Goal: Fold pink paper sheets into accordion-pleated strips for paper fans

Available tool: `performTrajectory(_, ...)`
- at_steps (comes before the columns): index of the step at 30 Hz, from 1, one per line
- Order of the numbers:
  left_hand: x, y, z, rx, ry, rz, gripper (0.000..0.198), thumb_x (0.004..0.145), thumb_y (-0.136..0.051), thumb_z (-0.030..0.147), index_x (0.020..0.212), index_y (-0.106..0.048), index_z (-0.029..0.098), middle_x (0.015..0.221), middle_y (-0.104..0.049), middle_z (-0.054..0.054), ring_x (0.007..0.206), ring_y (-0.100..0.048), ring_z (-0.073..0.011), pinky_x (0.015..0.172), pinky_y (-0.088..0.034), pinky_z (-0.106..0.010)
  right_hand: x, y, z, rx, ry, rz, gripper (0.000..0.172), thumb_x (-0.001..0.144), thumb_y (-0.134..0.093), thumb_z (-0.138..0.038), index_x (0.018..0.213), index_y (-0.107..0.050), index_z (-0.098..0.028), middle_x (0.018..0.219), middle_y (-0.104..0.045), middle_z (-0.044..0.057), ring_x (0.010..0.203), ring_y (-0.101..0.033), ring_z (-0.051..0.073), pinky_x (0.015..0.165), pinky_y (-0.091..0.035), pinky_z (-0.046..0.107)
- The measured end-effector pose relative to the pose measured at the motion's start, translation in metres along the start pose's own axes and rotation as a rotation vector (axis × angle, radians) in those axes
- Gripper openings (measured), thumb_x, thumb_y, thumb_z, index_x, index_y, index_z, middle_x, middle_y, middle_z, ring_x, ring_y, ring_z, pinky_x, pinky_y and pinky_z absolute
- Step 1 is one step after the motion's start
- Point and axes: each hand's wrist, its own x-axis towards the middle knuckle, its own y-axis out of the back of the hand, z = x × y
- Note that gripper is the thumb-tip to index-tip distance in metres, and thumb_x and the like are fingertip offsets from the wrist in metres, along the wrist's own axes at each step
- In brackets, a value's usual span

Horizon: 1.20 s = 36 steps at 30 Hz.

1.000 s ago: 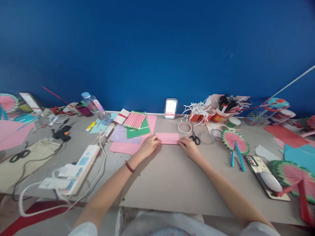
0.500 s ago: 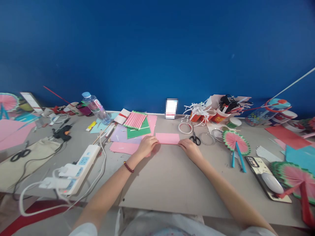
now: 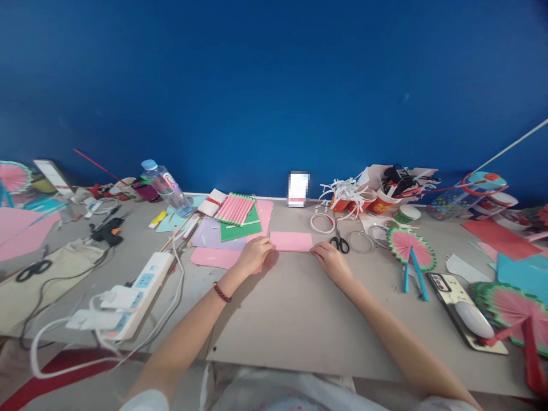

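- Our left hand (image 3: 256,255) and right hand (image 3: 330,261) each held one end of the flat pink paper rectangle (image 3: 291,241), which lay mid grey counter (image 3: 299,308).
- We judged that matched edges and even fingertip pressure mattered most.

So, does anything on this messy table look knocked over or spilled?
Mostly ordinary craft clutter. The water bottle at the back left leans steeply instead of standing upright, and white paper strips spill out over the red cups. The pink paper between the left hand and right hand lies flat.
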Motion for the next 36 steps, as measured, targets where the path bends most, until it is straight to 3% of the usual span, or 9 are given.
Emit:
performTrajectory(6, 0.0, -0.003, -0.002, -0.078, 0.051, 0.036, 0.017, 0.089, -0.051, 0.017, 0.084, -0.067, 0.018, 0.086, -0.067, -0.003, 0.084, -0.059, -0.016, 0.074, -0.045, -0.027, -0.003, -0.005, -0.001, -0.084, 0.009, 0.014, 0.022, 0.086, -0.047, -0.01, 0.09, -0.067, -0.019, 0.086, -0.065, 0.007, 0.083, -0.059, 0.02, 0.074, -0.046, 0.029)
performTrajectory(16, -0.004, -0.005, -0.001, -0.001, 0.012, 0.017, 0.02, 0.089, -0.048, 0.013, 0.085, -0.066, 0.019, 0.087, -0.063, -0.004, 0.087, -0.057, -0.0155, 0.071, -0.045, -0.026, -0.007, -0.009, -0.008, -0.266, 0.046, 0.014, 0.023, 0.087, -0.045, -0.009, 0.087, -0.066, -0.018, 0.082, -0.063, 0.008, 0.08, -0.055, 0.021, 0.07, -0.042, 0.03)
performTrajectory(25, -0.008, -0.008, 0.018, 0.29, 0.012, -0.033, 0.025, 0.086, -0.043, 0.004, 0.071, -0.058, 0.016, 0.077, -0.056, -0.006, 0.075, -0.053, -0.0182, 0.065, -0.044, -0.03, -0.007, -0.007, -0.016, -0.339, 0.057, -0.022, 0.021, 0.086, -0.046, -0.006, 0.085, -0.063, -0.017, 0.082, -0.06, 0.009, 0.078, -0.052, 0.022, 0.068, -0.039, 0.031)
performTrajectory(31, -0.015, -0.021, 0.045, 0.502, 0.115, -0.068, 0.024, 0.082, -0.044, 0.0, 0.091, -0.064, 0.009, 0.086, -0.061, -0.013, 0.084, -0.058, -0.0244, 0.069, -0.045, -0.035, -0.011, -0.004, -0.029, -0.402, 0.017, -0.074, 0.022, 0.081, -0.049, -0.002, 0.09, -0.061, -0.018, 0.087, -0.062, 0.01, 0.082, -0.052, 0.024, 0.072, -0.041, 0.032)
performTrajectory(34, -0.019, -0.028, 0.059, 0.565, 0.142, -0.031, 0.036, 0.084, -0.046, 0.006, 0.118, -0.056, 0.005, 0.103, -0.062, -0.02, 0.097, -0.058, -0.0288, 0.076, -0.045, -0.039, -0.013, -0.005, -0.035, -0.428, -0.002, -0.074, 0.03, 0.081, -0.048, -0.001, 0.102, -0.059, -0.018, 0.089, -0.062, 0.01, 0.084, -0.052, 0.025, 0.073, -0.043, 0.033)
performTrajectory(36, -0.021, -0.033, 0.066, 0.577, 0.155, -0.017, 0.043, 0.085, -0.048, 0.016, 0.125, -0.051, 0.001, 0.113, -0.059, -0.025, 0.106, -0.055, -0.0335, 0.081, -0.045, -0.042, -0.015, -0.007, -0.039, -0.443, -0.002, -0.071, 0.036, 0.08, -0.047, -0.002, 0.112, -0.056, -0.018, 0.09, -0.062, 0.011, 0.084, -0.052, 0.026, 0.072, -0.043, 0.035)
